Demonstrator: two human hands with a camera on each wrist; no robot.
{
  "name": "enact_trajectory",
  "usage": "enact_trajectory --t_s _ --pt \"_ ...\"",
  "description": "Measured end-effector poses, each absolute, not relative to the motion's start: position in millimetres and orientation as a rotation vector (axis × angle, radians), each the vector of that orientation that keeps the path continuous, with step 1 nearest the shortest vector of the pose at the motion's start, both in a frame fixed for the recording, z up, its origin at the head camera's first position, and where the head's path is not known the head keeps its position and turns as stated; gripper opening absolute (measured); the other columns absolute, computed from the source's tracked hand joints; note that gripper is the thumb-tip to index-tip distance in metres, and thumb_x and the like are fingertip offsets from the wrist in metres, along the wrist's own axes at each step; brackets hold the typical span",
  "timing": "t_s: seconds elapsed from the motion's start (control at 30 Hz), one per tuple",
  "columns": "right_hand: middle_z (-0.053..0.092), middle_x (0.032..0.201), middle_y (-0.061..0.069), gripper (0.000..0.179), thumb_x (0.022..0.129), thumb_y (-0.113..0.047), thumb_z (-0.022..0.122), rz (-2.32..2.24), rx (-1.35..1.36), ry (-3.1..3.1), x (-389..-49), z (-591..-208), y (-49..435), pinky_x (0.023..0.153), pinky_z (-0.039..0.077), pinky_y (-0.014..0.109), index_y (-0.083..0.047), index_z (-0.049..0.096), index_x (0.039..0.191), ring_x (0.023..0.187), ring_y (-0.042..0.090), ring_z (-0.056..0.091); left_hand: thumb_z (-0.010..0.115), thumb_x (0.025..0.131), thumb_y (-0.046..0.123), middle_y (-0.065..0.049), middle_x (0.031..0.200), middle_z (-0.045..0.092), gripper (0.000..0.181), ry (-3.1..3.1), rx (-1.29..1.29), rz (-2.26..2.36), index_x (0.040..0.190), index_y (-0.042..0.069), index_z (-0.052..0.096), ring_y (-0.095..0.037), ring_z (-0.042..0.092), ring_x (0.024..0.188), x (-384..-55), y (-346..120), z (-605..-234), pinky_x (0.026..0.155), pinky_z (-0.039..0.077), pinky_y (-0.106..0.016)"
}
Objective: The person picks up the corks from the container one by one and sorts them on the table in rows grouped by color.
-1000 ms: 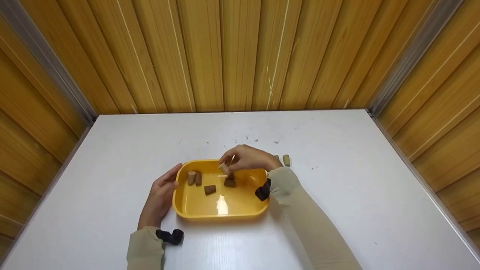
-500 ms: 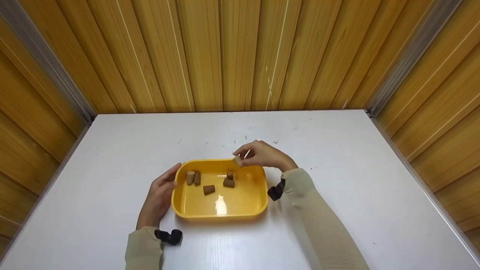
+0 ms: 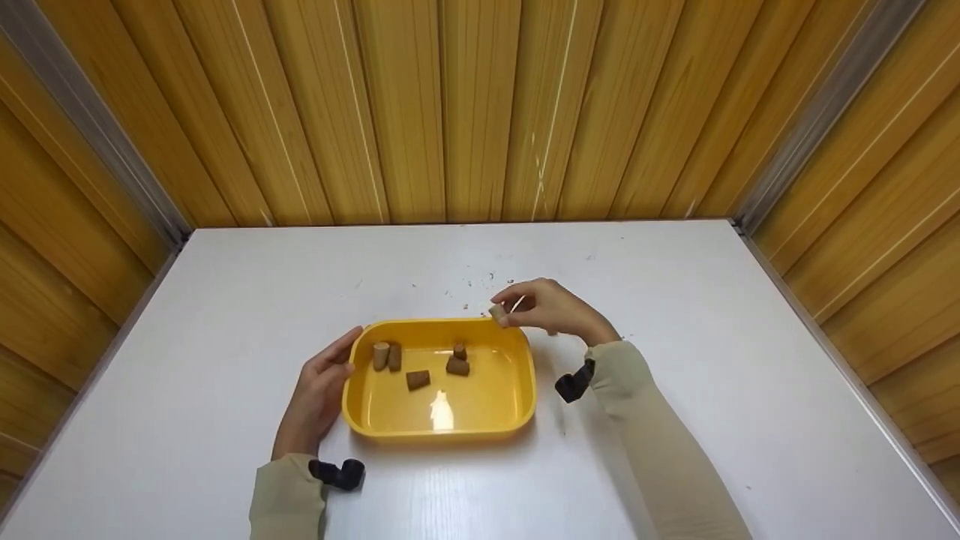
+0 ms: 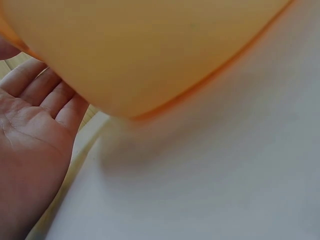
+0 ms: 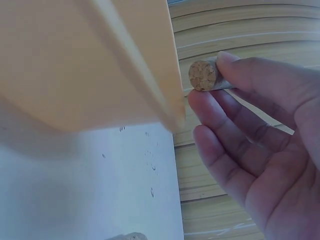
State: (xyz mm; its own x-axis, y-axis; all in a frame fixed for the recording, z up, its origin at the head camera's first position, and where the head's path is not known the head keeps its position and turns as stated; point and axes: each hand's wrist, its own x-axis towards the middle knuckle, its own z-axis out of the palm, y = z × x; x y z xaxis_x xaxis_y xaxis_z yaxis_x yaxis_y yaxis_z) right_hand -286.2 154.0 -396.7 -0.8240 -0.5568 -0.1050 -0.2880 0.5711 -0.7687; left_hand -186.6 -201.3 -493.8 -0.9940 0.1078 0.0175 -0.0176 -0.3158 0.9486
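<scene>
In the head view my right hand (image 3: pixel 555 307) pinches a pale wine cork (image 3: pixel 497 313) between thumb and fingertips, right at the far rim of a yellow plastic tray (image 3: pixel 442 433). The right wrist view shows the cork's speckled end (image 5: pixel 202 76), with the other fingers loosely bent below. My left hand (image 3: pixel 319 386) lies along the tray's left outer wall, thumb at the rim. From the left wrist, its fingers (image 4: pixel 50 95) look fairly straight and their tips are hidden behind the tray. Inside the tray lie a light cork (image 3: pixel 381 356) and several browner corks (image 3: pixel 418 379).
Another cork (image 5: pixel 131 236) lies on the white table (image 3: pixel 262 300), mostly hidden by my right hand in the head view. Dark crumbs (image 3: pixel 491 276) are scattered beyond the tray. Wood-look panels (image 3: pixel 480 112) wall in the back and both sides.
My right hand has carried the pale cork from over the tray rightward to its far rim. The left hand and the corks inside the tray stay nearly in place.
</scene>
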Motion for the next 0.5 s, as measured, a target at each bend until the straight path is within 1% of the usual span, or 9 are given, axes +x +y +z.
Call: enact_trajectory --t_s 0.07,0.2,0.33,0.43,0.5 --pt "0.067 0.106 0.003 0.038 0.082 -0.028 0.073 -1.125 -0.667 2.474 -286 -396 157 0.043 0.038 0.021 -0.019 0.068 0.119 0.076 0.018 0.058 0.043 0.091 -0.004 -0.009 0.153 0.038 0.056 1.787 0.123 2.485 0.146 0.003 0.039 -0.006 0.042 0.135 -187 -202 -494 0.109 0.038 -0.021" --pt "0.067 0.105 0.006 0.038 0.083 -0.026 0.072 -1.152 -0.651 2.476 -285 -396 163 0.045 0.041 0.021 -0.016 0.068 0.12 0.079 0.023 0.06 0.043 0.09 -0.004 -0.009 0.152 0.039 0.056 1.768 0.124 2.503 0.146 0.002 0.038 -0.005 0.044 0.134 -187 -203 -495 0.108 0.039 -0.021" --pt "0.067 0.105 0.007 0.037 0.085 -0.023 0.07 -1.17 -0.637 2.489 -286 -398 169 0.046 0.041 0.019 -0.015 0.067 0.121 0.07 0.017 0.059 0.041 0.09 -0.006 -0.01 0.152 0.039 0.056 1.751 0.128 2.525 0.146 0.001 0.038 -0.005 0.046 0.132 -187 -203 -496 0.109 0.039 -0.022" --pt "0.067 0.105 0.006 0.038 0.084 -0.026 0.07 -1.175 -0.589 2.509 -287 -399 173 0.044 0.038 0.019 -0.017 0.067 0.121 0.063 0.013 0.056 0.04 0.091 -0.006 -0.011 0.153 0.038 0.056 1.744 0.132 2.533 0.146 0.0 0.037 -0.005 0.046 0.132 -186 -202 -496 0.109 0.039 -0.022" --pt "0.067 0.106 0.006 0.039 0.084 -0.029 0.071 -1.185 -0.565 2.526 -287 -400 177 0.045 0.038 0.02 -0.017 0.067 0.121 0.067 0.013 0.058 0.04 0.091 -0.006 -0.011 0.153 0.037 0.056 1.744 0.138 2.531 0.146 0.0 0.036 -0.005 0.046 0.132 -186 -202 -496 0.109 0.039 -0.022"
